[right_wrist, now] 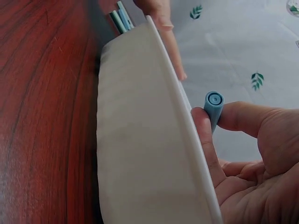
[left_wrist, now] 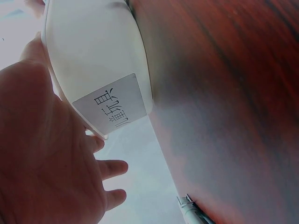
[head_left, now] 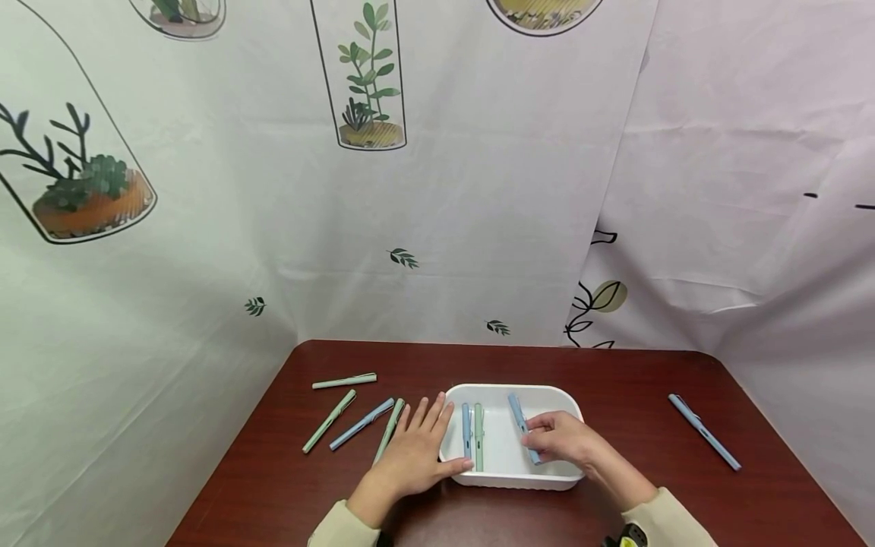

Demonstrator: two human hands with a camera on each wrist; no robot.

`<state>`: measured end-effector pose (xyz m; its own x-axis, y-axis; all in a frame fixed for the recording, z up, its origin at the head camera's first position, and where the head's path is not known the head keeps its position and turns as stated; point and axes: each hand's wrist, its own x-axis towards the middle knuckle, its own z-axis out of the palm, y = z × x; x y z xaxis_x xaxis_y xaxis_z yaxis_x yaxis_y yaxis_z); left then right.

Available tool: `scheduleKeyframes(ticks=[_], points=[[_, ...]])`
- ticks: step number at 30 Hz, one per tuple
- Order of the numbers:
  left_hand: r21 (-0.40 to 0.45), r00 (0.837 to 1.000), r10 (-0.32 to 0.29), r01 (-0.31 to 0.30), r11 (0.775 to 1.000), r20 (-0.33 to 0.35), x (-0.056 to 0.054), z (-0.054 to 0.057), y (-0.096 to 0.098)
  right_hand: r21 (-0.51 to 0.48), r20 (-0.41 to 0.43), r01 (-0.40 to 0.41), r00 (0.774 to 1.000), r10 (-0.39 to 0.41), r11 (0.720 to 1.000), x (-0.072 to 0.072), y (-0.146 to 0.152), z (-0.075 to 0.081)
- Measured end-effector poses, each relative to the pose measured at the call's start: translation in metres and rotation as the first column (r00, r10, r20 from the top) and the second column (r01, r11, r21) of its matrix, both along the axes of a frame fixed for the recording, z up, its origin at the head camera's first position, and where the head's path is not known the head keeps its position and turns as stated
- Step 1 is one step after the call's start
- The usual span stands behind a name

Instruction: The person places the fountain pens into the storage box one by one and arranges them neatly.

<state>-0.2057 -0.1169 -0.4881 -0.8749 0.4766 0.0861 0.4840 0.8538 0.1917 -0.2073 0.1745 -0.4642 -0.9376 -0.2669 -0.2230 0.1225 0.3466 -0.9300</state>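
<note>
A white plastic tray (head_left: pixel 501 448) stands on the table, with a blue pen (head_left: pixel 466 425) and a green pen (head_left: pixel 479 444) lying side by side in its left part. My right hand (head_left: pixel 563 439) pinches another blue pen (head_left: pixel 516 411) between thumb and fingers, over the tray's right half. In the right wrist view the end of this pen (right_wrist: pixel 214 100) points at the camera, above the rim. Fingers spread, my left hand (head_left: pixel 413 456) rests against the tray's left edge with the thumb over the front rim. The left wrist view shows a printed label (left_wrist: pixel 112 102) on the tray's side.
Left of the tray, a blue pen (head_left: pixel 362 424) and several green pens, one of them (head_left: pixel 330 422) slanted, lie on the dark red table (head_left: pixel 260 471). One more blue pen (head_left: pixel 704 431) lies far right. A white printed cloth (head_left: pixel 444 213) hangs behind the table.
</note>
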Motion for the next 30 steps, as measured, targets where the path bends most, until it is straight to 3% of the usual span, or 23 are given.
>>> scheduleKeyframes(ticks=[18,30], points=[[-0.008,1.000,0.002,-0.002,1.000,0.011,0.000,-0.001,0.001,0.089,0.060,0.012,0.998,-0.017,0.996,-0.006,-0.029,-0.010],[-0.002,1.000,0.002,-0.002,1.000,0.022,-0.001,0.001,0.001,0.181,0.049,0.032,0.998,-0.042,0.983,-0.009,-0.042,-0.014]])
